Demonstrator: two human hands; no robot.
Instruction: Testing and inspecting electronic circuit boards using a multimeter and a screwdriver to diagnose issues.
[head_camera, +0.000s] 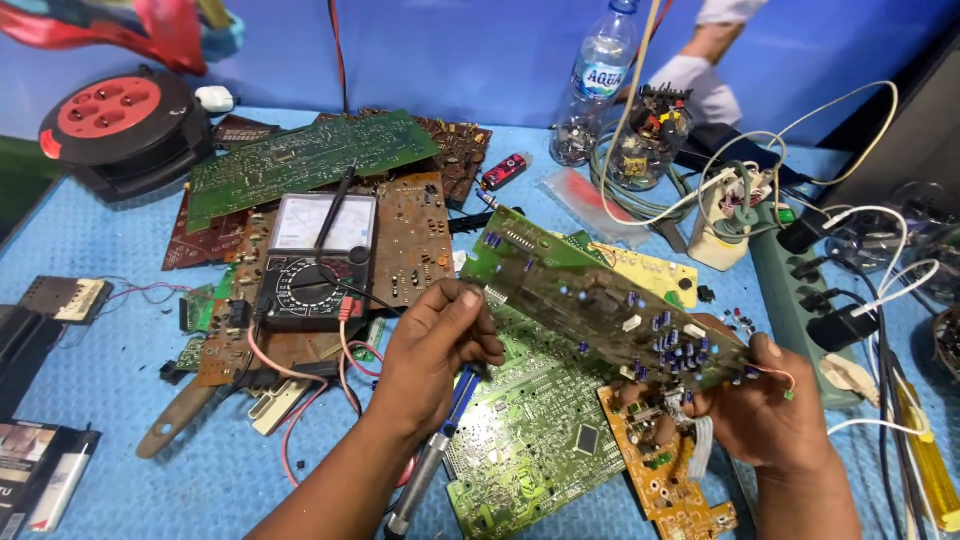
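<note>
On the blue table (120, 400) an analog multimeter (318, 262) lies on brown circuit boards (415, 235). A red-and-black cable reel (125, 125) stands far left, a clear plastic bottle (597, 85) behind, and a green power strip (800, 300) at right.

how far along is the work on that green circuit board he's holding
Done, by the look of it: the analog multimeter sits out on a pile of boards with its leads attached. In hand: the left hand and right hand hold a long green circuit board up over the table, the left also gripping a blue-handled tool. Left: no probe touches the held board, and other boards lie beneath.
</note>
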